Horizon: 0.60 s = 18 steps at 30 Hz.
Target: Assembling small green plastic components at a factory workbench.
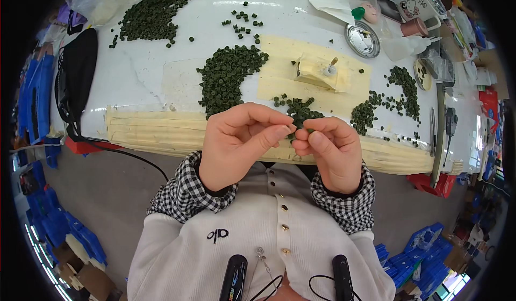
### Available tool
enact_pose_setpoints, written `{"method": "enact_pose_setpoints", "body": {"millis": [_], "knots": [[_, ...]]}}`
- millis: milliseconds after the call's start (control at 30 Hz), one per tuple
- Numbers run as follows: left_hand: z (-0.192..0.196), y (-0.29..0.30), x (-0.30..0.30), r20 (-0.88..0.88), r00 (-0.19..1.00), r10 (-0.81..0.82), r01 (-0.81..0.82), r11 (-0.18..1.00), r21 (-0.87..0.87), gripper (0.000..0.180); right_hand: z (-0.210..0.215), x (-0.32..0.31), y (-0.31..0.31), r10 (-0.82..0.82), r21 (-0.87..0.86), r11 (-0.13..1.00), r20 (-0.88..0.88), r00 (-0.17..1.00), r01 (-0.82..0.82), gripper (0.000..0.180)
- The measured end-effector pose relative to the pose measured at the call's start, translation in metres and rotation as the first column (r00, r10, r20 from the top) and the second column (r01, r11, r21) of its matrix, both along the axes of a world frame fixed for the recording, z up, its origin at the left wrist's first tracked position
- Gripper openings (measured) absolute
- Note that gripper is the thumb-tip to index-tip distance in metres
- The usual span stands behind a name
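Observation:
Both hands meet just over the table's near edge, fingertips close together. My right hand (337, 153) is closed in a pinch on a small green piece (310, 130), only partly showing between thumb and fingers. With thumb and index finger together, my left hand (236, 148) pinches something too small and hidden to name. Right behind the fingertips lies a small heap of dark green round pieces (301, 109). A larger pile of the same pieces (223, 80) sits beyond my left hand. On yellow tape behind stands a taped block (317, 74) with a short upright peg (331, 69).
More green pieces lie in a big pile (153, 11) at the far left and a scattered group (403, 91) at the right. A round metal lid (362, 39), a mug (422, 5) and tweezers (432, 131) are at the right. A black mask-like cloth (78, 75) lies left.

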<state>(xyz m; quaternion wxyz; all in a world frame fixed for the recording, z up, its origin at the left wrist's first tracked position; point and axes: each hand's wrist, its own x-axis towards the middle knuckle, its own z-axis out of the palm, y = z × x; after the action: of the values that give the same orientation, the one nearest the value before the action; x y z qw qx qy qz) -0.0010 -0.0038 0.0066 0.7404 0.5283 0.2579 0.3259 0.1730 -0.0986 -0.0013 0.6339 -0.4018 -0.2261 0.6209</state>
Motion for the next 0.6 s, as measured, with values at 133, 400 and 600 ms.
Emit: {"method": "enact_pose_setpoints", "body": {"millis": [133,400,600], "knots": [[0.001,-0.003,0.004,0.08,0.997,-0.004,0.018,0.985,-0.173,0.019,-0.008,-0.003,0.003,-0.015,0.077,0.997,-0.043,0.999,0.018,0.016],[-0.004,-0.003,0.003,0.097,0.995,-0.009,0.02,0.993,-0.114,0.02,-0.001,-0.01,0.008,-0.146,0.127,0.984,0.14,0.979,0.128,0.014],[-0.001,-0.004,0.006,0.099,0.995,0.019,-0.002,0.986,-0.166,0.019,0.004,-0.011,0.004,-0.223,0.161,0.971,0.318,0.921,0.179,0.014]]}}
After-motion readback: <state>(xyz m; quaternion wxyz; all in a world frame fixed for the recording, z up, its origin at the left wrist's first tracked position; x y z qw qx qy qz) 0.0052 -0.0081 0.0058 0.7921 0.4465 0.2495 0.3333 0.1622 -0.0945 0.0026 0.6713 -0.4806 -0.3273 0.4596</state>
